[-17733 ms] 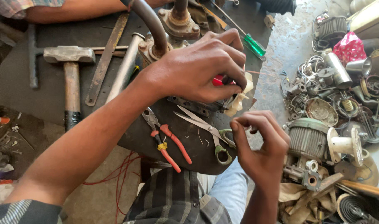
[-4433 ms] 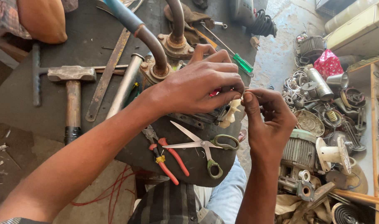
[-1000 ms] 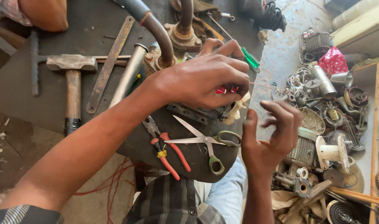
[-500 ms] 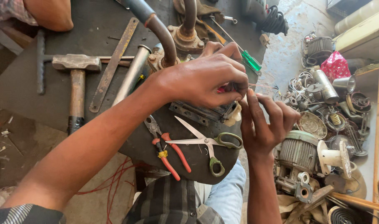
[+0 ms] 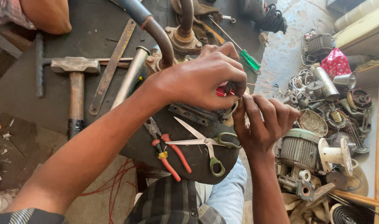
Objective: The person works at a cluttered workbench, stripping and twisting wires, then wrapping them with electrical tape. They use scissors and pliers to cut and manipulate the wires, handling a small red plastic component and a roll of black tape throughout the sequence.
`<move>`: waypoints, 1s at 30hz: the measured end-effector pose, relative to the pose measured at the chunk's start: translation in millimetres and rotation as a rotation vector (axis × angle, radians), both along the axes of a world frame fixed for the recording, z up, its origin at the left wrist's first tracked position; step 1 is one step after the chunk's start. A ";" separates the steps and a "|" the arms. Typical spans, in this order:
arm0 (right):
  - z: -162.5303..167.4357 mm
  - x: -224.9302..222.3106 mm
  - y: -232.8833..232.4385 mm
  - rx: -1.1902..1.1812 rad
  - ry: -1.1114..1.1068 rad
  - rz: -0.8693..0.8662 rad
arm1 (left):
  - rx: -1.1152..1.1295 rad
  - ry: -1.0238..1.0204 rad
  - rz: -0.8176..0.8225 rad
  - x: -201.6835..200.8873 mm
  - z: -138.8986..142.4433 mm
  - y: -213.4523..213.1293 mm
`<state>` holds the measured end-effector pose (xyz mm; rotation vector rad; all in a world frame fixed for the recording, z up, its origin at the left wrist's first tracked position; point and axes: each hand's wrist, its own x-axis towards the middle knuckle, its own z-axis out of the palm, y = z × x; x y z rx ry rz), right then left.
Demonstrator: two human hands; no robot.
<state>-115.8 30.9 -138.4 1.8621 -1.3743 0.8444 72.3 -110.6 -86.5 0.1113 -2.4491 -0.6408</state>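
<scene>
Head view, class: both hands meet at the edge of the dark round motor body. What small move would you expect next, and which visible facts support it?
Probably a small pinch or twist of the thin wire ends between the fingertips. The left hand and right hand touch at the motor body rim, fingers closed on something fine near a red part. The scissors and pliers lie unused on it.

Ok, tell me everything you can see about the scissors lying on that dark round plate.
The scissors lie flat and open on the dark round plate, near its front edge. Two bare metal blades spread apart toward the left, one angled up, one nearly level. The green loop handles look like plastic, one pointing right, one toward the person. The lower blade's tip reaches the red-handled pliers and seems to touch them. The right hand is close above the right loop; neither hand holds the scissors.
</scene>
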 end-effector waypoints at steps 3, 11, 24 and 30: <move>0.0 8.8 -1.4 0.050 -0.157 0.032 | -0.003 0.013 0.017 1.1 -0.4 -0.2; -1.4 23.4 -6.6 0.441 -1.512 0.251 | -0.123 0.147 0.024 6.1 -8.5 1.1; 22.5 19.1 11.8 0.503 -0.945 0.192 | -0.171 0.070 0.074 10.6 -5.7 6.9; 32.9 19.2 14.6 0.256 -0.334 0.147 | -0.172 0.074 0.061 10.3 -6.2 7.3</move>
